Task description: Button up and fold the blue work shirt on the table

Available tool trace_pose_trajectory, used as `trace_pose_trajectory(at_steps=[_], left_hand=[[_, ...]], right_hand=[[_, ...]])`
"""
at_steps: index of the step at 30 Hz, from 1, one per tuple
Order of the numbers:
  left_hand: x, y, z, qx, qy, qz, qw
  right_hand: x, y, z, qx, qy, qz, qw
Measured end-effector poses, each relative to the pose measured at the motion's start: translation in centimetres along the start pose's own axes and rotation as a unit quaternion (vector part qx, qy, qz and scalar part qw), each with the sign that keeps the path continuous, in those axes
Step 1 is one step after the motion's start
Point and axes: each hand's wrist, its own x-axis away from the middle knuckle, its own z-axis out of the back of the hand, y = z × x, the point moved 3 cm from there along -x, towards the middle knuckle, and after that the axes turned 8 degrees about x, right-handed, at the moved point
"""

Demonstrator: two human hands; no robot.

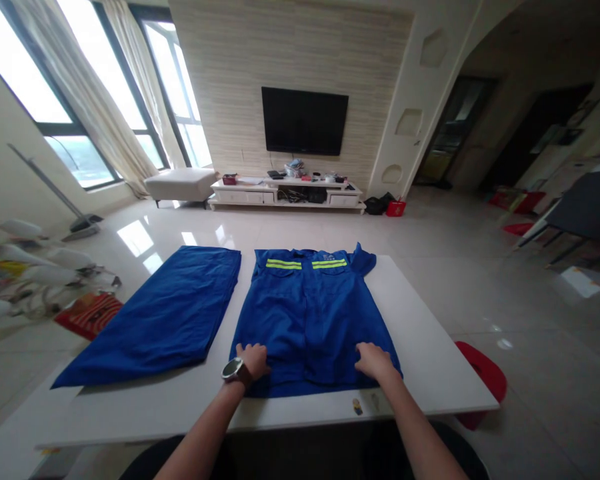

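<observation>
A blue work jacket (305, 313) with yellow-green reflective stripes across the chest lies front up on the white table (420, 347), its collar away from me. My left hand (253, 361), with a watch (233, 369) on its wrist, is closed on the jacket near its lower left side. Near the lower right side, my right hand (374, 361) has its fingers curled on the same cloth. The fingertips of both hands are partly hidden. To the left lies a folded blue garment (165, 313), which looks like trousers, one corner reaching past the table's left edge.
A small sticker (357, 406) marks the table's front edge. A red stool (483, 377) stands at the right, and a red patterned bag (93, 313) sits at the left. Farther off are a low white cabinet (245, 196), a wall television (305, 121) and a bench (180, 183).
</observation>
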Motion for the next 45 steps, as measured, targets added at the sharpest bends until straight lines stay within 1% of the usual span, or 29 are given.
trace_pose_trajectory(at_steps=[1,3,4,5,6,8,11,13,14,16,17,18,19,20,22,23,24,27,29,31,34,37,40,42,44,45], left_hand=[[-0.2,0.9,0.1,0.018,-0.006,-0.022,1.000],[-0.5,3.0,0.1,0.067,-0.025,-0.083,0.994],[-0.6,4.0,-0.1,0.080,-0.038,-0.110,0.990],[-0.6,4.9,-0.4,0.086,-0.052,-0.130,0.986],[-0.6,5.6,-0.7,0.086,-0.068,-0.145,0.983],[-0.5,6.6,-1.6,0.071,-0.103,-0.160,0.979],[-0.5,7.0,-2.8,0.042,-0.138,-0.159,0.977],[-0.6,7.0,-3.1,0.037,-0.135,-0.149,0.979],[-0.7,6.9,-3.0,0.040,-0.124,-0.141,0.981],[-0.8,6.8,-2.2,0.061,-0.088,-0.115,0.988],[-0.7,6.7,-1.8,0.084,-0.080,-0.098,0.988],[-0.6,6.7,-1.3,0.119,-0.087,-0.082,0.986],[-0.4,6.6,-0.9,0.163,-0.110,-0.070,0.978],[-0.1,6.7,-0.7,0.213,-0.148,-0.061,0.964],[0.7,7.0,-0.5,0.325,-0.226,-0.048,0.917],[1.0,7.2,-0.3,0.387,-0.235,-0.039,0.891],[1.2,7.3,-0.2,0.448,-0.219,-0.027,0.866],[1.2,7.9,0.1,0.603,-0.116,0.005,0.789],[1.1,8.4,0.1,0.663,-0.078,0.017,0.745],[0.7,8.7,0.0,0.699,-0.051,0.032,0.712],[0.2,8.8,0.4,0.731,-0.002,0.033,0.681],[-0.4,8.5,0.8,0.764,0.003,0.012,0.645],[-0.9,8.0,1.2,0.792,0.006,0.023,0.610],[-1.2,7.7,1.4,0.796,0.011,0.022,0.605],[-1.4,7.5,1.5,0.785,0.019,0.010,0.619],[-1.5,7.4,1.5,0.774,0.029,0.007,0.632]], right_hand=[[0.2,-1.6,0.3,-0.015,0.009,0.044,0.999],[0.7,-5.5,0.5,-0.051,0.024,0.183,0.982],[1.0,-7.4,0.3,-0.048,0.022,0.237,0.970],[1.2,-9.2,-0.1,-0.031,0.015,0.273,0.961],[1.3,-10.7,-0.4,-0.011,0.008,0.290,0.957],[1.2,-13.0,-1.2,0.030,-0.010,0.291,0.956],[0.7,-14.6,-1.8,0.067,-0.027,0.272,0.960],[0.3,-14.9,-1.7,0.076,-0.031,0.266,0.960],[0.2,-14.9,-1.6,0.076,-0.033,0.264,0.961],[-0.1,-14.5,-1.2,0.062,-0.041,0.257,0.964],[-0.2,-14.2,-1.0,0.048,-0.048,0.253,0.965],[-0.3,-13.8,-0.7,0.026,-0.050,0.249,0.967],[-0.4,-13.5,-0.4,-0.004,-0.048,0.245,0.968],[-0.6,-13.1,-0.1,-0.042,-0.037,0.237,0.970],[-0.8,-12.5,0.8,-0.139,0.006,0.211,0.968],[-0.9,-12.3,1.3,-0.195,0.032,0.198,0.960],[-0.9,-12.1,1.7,-0.255,0.056,0.185,0.947],[-0.7,-12.3,2.5,-0.409,0.101,0.169,0.891],[-0.6,-12.5,2.6,-0.461,0.123,0.162,0.864],[-0.6,-12.7,2.6,-0.483,0.138,0.151,0.851],[-0.8,-12.7,2.6,-0.508,0.146,0.135,0.838],[-1.3,-12.7,3.0,-0.524,0.144,0.140,0.828],[-1.7,-12.8,3.6,-0.505,0.162,0.138,0.836],[-1.8,-12.9,3.8,-0.470,0.194,0.140,0.850],[-1.8,-13.3,4.0,-0.424,0.220,0.163,0.863],[-1.7,-13.5,3.9,-0.399,0.227,0.180,0.870]])
